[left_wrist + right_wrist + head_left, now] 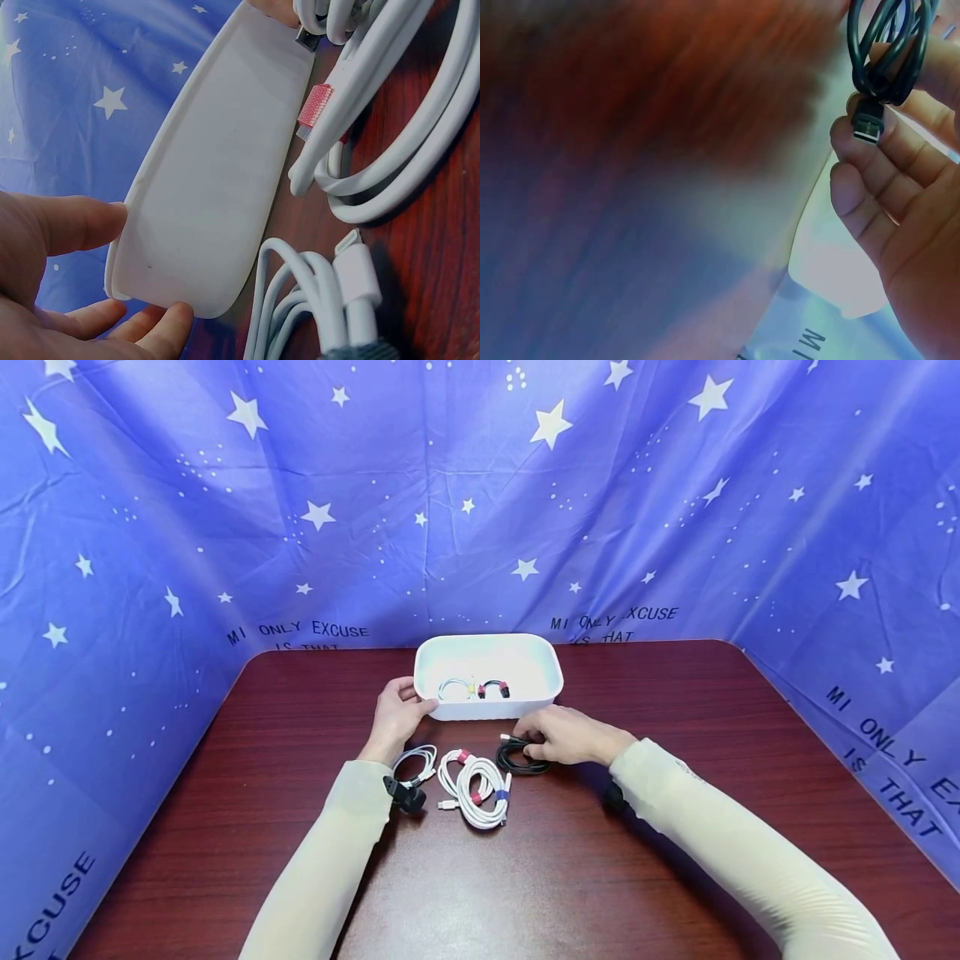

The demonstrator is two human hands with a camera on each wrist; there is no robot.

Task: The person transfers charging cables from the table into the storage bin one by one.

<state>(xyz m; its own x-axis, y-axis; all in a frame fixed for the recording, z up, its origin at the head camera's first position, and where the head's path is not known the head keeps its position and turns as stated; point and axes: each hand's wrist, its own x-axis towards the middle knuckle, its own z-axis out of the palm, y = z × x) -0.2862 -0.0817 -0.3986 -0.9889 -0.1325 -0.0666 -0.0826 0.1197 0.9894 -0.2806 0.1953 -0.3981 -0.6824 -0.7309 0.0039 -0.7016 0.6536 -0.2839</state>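
My left hand (pixel 395 714) holds the left end of a white plastic bin (pixel 495 710). In the left wrist view its thumb lies on the rim and the other fingers touch the end wall. A coiled pale cable and a short black cable with red ties (pixel 493 687) lie inside the bin. Just in front of the bin's right end, my right hand (pixel 566 735) pinches a coiled black cable (pixel 513 756). The right wrist view shows that cable's metal USB plug (pixel 867 129) hanging down by the fingers.
Coiled white cables (pixel 480 793) with red and blue ties lie on the dark red wooden table (pixel 585 885) between my arms. A thinner greyish-white cable (pixel 416 766) lies by my left wrist. A blue curtain with stars (pixel 480 485) stands behind and beside the table.
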